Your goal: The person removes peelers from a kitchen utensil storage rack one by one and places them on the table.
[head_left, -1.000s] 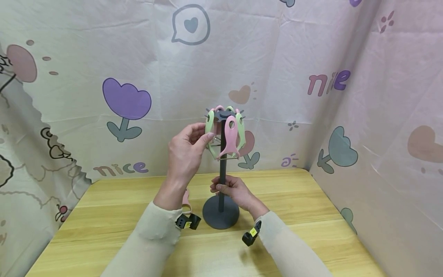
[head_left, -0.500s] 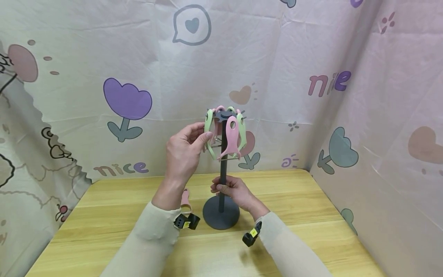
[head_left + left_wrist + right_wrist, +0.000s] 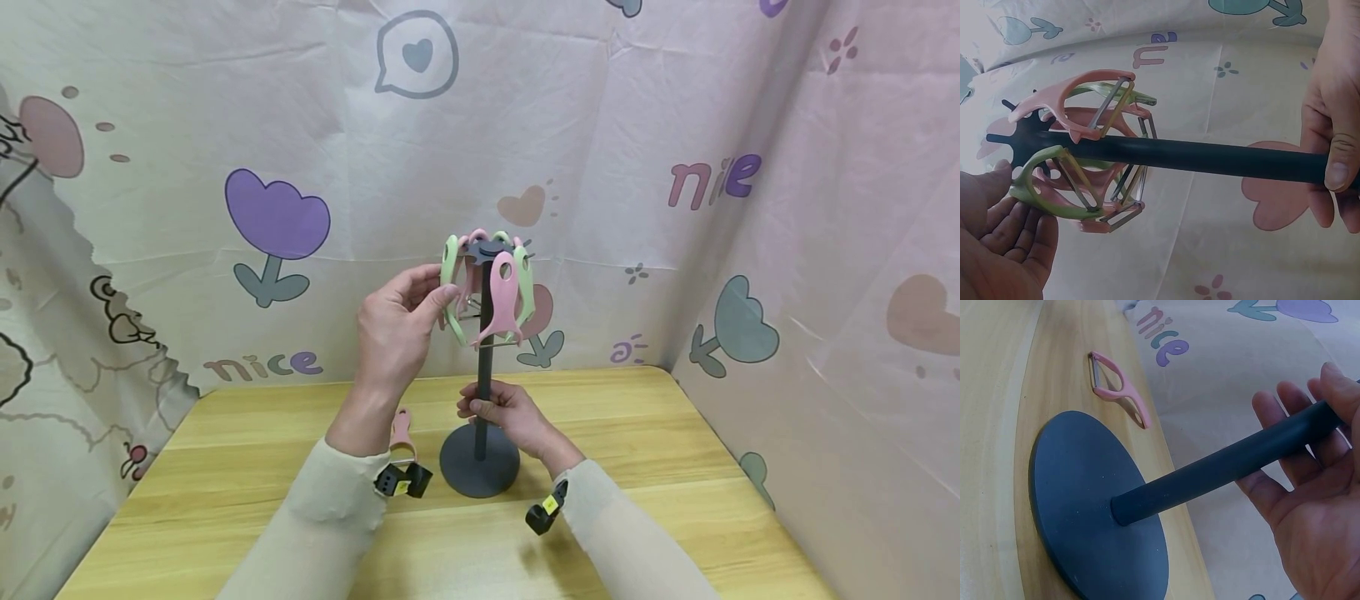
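Observation:
My left hand (image 3: 397,321) pinches the handle of a green Y-shaped vegetable peeler (image 3: 1041,199) between thumb and fingers, at the left side of a dark stand's spiked top (image 3: 1025,137). Its handle end sits just outside the spikes, the blade pointing down. Several pink and green peelers hang around that top, among them a pink peeler (image 3: 504,296) facing me. Lower down, my right hand (image 3: 506,410) holds the stand's upright pole (image 3: 1210,159), thumb on one side and fingers on the other. The round base (image 3: 1097,500) rests on the table.
Another pink peeler (image 3: 1125,390) lies on the wooden table (image 3: 637,467), left of the base and partly behind my left wrist in the head view. A printed cloth (image 3: 360,183) hangs behind the table and along its sides.
My left hand has shifted slightly left with the green peeler, whose handle now stands a little farther out from the stand's top. The right hand stays on the pole.

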A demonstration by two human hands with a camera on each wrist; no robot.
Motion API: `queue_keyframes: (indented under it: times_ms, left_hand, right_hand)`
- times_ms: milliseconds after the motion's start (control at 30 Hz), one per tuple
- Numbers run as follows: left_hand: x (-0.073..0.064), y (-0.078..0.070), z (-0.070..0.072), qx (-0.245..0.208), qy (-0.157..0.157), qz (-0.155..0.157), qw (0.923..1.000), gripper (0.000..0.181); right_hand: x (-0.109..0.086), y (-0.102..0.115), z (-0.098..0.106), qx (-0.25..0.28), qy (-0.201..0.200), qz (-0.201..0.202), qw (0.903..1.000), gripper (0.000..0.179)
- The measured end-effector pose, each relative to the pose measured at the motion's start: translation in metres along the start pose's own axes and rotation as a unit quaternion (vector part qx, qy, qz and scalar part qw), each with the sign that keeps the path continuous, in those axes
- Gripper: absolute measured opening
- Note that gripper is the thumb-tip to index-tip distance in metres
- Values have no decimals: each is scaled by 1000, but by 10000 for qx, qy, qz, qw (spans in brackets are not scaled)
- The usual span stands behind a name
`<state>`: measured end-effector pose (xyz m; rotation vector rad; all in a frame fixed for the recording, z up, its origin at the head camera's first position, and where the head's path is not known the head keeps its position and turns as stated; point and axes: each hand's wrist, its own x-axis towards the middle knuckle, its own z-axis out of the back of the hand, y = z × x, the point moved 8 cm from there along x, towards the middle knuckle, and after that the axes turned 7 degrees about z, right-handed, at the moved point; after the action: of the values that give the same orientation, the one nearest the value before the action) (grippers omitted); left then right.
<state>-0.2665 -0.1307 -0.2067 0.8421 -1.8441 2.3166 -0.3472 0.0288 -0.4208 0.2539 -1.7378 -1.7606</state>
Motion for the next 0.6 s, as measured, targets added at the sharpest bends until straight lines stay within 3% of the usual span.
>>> queue_keyframes:
  times_ms: [600]
  left_hand:
    - [-1,-2,2,-95,-2,-31,10000,33]
  right_hand:
    - [0,-1,1,-36,0,4,10000,28]
